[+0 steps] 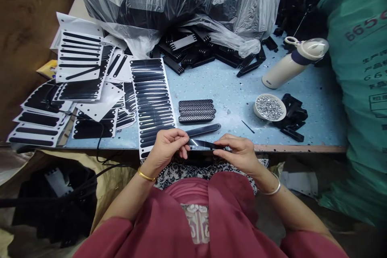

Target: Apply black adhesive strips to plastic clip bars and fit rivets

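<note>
Between my two hands stretches a thin, glossy black strip [202,143], slightly bowed, over the table's front edge. My left hand [171,144] pinches its left end. At its right end, the thumb and fingers of my right hand [238,152] are closed on it. Just behind lies a long black bar [205,130] with rounded ends, its left part hidden by my left hand. Further back sit several black perforated pieces [196,111], side by side. A white sheet [168,88] bearing rows of glossy black strips lies left of them, reaching under my left hand.
Loose sheets of black strips [80,56] pile up at left. A plastic-covered bulk [181,0] and black parts [190,52] stand at the back. To the right are a bottle [281,70], a bowl of small metal pieces [270,107], black parts [293,115] and a green sack [359,88].
</note>
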A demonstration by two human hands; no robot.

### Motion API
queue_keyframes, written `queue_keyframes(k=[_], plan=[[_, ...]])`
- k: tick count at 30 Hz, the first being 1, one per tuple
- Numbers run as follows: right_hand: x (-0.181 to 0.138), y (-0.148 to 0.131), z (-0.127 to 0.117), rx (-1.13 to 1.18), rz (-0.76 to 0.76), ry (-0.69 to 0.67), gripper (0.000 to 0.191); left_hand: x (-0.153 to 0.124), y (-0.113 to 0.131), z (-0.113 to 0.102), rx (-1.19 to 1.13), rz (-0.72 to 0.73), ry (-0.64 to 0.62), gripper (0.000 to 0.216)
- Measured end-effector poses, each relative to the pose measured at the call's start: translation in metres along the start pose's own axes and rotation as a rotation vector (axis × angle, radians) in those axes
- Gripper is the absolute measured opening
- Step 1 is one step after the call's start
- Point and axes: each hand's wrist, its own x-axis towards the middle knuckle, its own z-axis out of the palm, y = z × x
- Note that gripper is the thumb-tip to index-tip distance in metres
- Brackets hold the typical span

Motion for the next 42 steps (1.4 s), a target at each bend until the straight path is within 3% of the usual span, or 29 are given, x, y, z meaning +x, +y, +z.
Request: queue_keyframes(k=[4, 8, 10, 12, 15, 18, 21, 27, 32, 37, 42], plan=[[0.003, -0.003, -0.007, -0.039, 0.005, 0.097, 0.009, 0.003, -0.006, -0.006, 0.203, 0.160, 0.076, 0.024], [0.012, 0.008, -0.023, -0.099, 0.041, 0.188, 0.012, 0.011, -0.015, -0.017, 0.653, 0.564, 0.329, 0.035], [0.020, 0.019, -0.027, -0.094, 0.055, 0.215, 0.014, 0.018, -0.021, -0.022, 0.891, 0.751, 0.301, 0.038], [0.027, 0.031, -0.024, -0.102, 0.069, 0.210, 0.014, 0.026, -0.026, -0.027, 1.045, 0.834, 0.181, 0.027], [0.029, 0.042, -0.015, -0.141, 0.086, 0.147, 0.014, 0.033, -0.030, -0.032, 1.114, 0.795, 0.110, 0.016], [0.025, 0.041, -0.009, -0.133, 0.088, 0.090, 0.015, 0.032, -0.024, -0.036, 1.063, 0.680, 0.097, 0.019], [0.029, 0.038, -0.013, -0.149, 0.070, 0.117, 0.014, 0.028, -0.014, -0.039, 0.976, 0.558, 0.072, 0.025], [0.054, 0.046, -0.017, -0.252, -0.002, 0.150, 0.013, 0.042, -0.006, -0.046, 0.918, 0.508, 0.335, 0.019], [0.062, 0.052, -0.011, -0.302, -0.041, 0.125, 0.015, 0.056, -0.006, -0.045, 0.926, 0.499, 0.183, 0.021], [0.054, 0.045, -0.023, -0.320, -0.119, 0.039, 0.009, 0.056, -0.009, -0.039, 0.882, 0.494, 0.117, 0.018], [0.052, 0.040, -0.026, -0.345, -0.123, 0.020, 0.009, 0.052, -0.013, -0.040, 0.782, 0.432, 0.139, 0.022]])
